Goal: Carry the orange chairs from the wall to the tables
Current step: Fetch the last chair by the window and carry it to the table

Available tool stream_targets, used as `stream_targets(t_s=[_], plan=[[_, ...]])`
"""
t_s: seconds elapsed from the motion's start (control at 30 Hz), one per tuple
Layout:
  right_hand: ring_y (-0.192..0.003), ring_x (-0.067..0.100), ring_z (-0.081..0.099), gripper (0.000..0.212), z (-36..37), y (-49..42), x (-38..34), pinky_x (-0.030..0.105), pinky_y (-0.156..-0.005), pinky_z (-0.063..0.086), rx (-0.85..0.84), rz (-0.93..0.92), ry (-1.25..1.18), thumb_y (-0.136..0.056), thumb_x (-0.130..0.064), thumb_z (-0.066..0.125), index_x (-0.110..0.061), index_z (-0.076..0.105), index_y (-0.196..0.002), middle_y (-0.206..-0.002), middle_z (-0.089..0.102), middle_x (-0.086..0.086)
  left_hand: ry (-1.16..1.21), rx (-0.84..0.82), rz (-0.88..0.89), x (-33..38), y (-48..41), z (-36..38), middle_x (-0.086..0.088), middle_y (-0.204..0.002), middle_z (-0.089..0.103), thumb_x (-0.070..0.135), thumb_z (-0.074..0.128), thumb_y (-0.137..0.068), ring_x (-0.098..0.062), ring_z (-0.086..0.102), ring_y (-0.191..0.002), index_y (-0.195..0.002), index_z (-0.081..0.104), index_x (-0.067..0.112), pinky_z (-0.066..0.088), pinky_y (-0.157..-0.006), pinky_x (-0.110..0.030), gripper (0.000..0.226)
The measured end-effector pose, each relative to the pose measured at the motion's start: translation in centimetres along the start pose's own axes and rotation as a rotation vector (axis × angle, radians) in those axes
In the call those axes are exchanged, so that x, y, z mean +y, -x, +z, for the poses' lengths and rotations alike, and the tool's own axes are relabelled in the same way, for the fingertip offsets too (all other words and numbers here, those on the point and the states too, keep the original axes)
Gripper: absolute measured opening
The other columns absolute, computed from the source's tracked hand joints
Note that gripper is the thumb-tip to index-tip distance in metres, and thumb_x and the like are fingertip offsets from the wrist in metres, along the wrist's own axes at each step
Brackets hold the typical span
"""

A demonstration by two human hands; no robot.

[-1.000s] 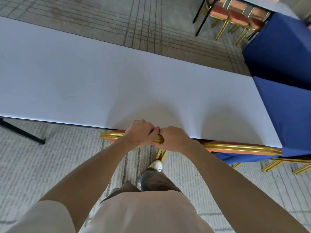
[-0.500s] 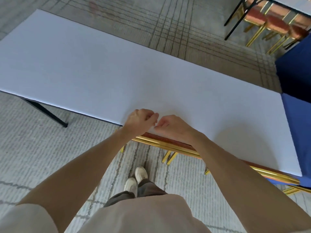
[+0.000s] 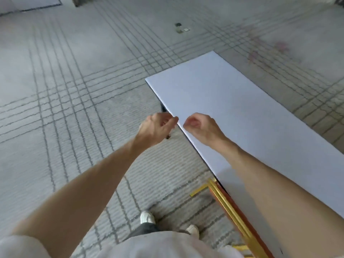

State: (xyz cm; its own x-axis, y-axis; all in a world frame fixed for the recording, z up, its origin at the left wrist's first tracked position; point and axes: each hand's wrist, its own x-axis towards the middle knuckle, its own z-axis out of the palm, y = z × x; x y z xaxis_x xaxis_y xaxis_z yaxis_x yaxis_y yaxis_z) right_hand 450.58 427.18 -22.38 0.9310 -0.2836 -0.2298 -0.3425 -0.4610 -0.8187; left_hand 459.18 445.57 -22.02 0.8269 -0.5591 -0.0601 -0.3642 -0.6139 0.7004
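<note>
Head view: the orange chair point(image 3: 230, 211) stands at the lower right, its gold-framed back against the near long edge of the white surface point(image 3: 251, 118) and its seat hidden underneath. A second ago both hands were wrapped around the gold top rail of that back. Half a second ago they hovered just above it, and now they are off it and well apart from it. The left hand point(image 3: 156, 127) is raised over the carpet point(image 3: 74, 90) just off the edge of the surface, fingers curled in toward the thumb and holding nothing. The right hand point(image 3: 202, 127) is raised over the surface near the same edge, drawn into a loose fist, also holding nothing. Whether either hand touches the surface cannot be told. The view has swung to the left since then: the short end of the surface now shows, the blue cloth and the far chairs are gone from sight, and a wide stretch of grey, line-patterned carpet fills the left and top. The person's white shoes point(image 3: 147, 217) show at the bottom, on the carpet beside the chair.
</note>
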Motion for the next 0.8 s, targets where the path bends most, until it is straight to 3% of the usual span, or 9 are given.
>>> stream_targets(t_s=[0.17, 0.33, 0.47, 0.67, 0.8], plan=[[-0.089, -0.001, 0.065, 0.023, 8.0, -7.3, -10.5, 0.023, -0.082, 0.051, -0.131, -0.243, 0.027, -0.082, -0.042, 0.067, -0.026, 0.067, -0.098, -0.093, 0.07, -0.015, -0.029, 0.295, -0.156, -7.5, 1.1, -11.5, 0.013, -0.083, 0.073, 0.069, 0.038, -0.084, -0.014, 0.07, -0.084, -0.087, 0.068, 0.034, 0.056, -0.08, -0.042, 0.047], [-0.086, -0.001, 0.063, 0.024, 19.5, -13.9, -22.9, 0.026, -0.082, 0.052, -0.223, -0.451, 0.083, -0.082, -0.042, 0.068, -0.03, 0.063, -0.101, -0.089, 0.067, -0.016, -0.042, 0.532, -0.292, -17.0, 2.8, -24.4, 0.011, -0.086, 0.069, 0.075, 0.038, -0.078, -0.018, 0.066, -0.087, -0.095, 0.068, 0.03, 0.052, -0.075, -0.035, 0.056], [-0.087, 0.004, 0.065, 0.027, 30.2, -18.9, -33.3, 0.034, -0.085, 0.053, -0.272, -0.573, 0.092, -0.08, -0.04, 0.07, -0.028, 0.062, -0.102, -0.091, 0.068, -0.013, 0.021, 0.716, -0.379, -25.4, 4.6, -35.2, 0.012, -0.074, 0.062, 0.077, 0.039, -0.075, -0.018, 0.061, -0.077, -0.084, 0.062, 0.032, 0.046, -0.069, -0.034, 0.052], [-0.095, 0.003, 0.062, 0.032, 42.2, -22.2, -44.2, 0.028, -0.082, 0.051, -0.434, -0.657, 0.071, -0.083, -0.042, 0.068, -0.029, 0.058, -0.11, -0.103, 0.064, -0.013, 0.08, 0.825, -0.485, -34.3, 8.3, -46.5, -0.009, -0.09, 0.071, 0.073, 0.039, -0.076, -0.028, 0.067, -0.086, -0.094, 0.067, 0.013, 0.053, -0.083, -0.048, 0.069], [-0.1, 0.004, 0.06, 0.034, 48.9, -25.0, -50.7, 0.024, -0.08, 0.049, -0.506, -0.703, 0.063, -0.085, -0.043, 0.066, -0.03, 0.055, -0.115, -0.107, 0.062, -0.013, 0.088, 0.889, -0.529, -39.3, 9.1, -53.4, -0.004, -0.093, 0.07, 0.072, 0.039, -0.075, -0.023, 0.066, -0.088, -0.099, 0.067, 0.015, 0.053, -0.085, -0.044, 0.068]])
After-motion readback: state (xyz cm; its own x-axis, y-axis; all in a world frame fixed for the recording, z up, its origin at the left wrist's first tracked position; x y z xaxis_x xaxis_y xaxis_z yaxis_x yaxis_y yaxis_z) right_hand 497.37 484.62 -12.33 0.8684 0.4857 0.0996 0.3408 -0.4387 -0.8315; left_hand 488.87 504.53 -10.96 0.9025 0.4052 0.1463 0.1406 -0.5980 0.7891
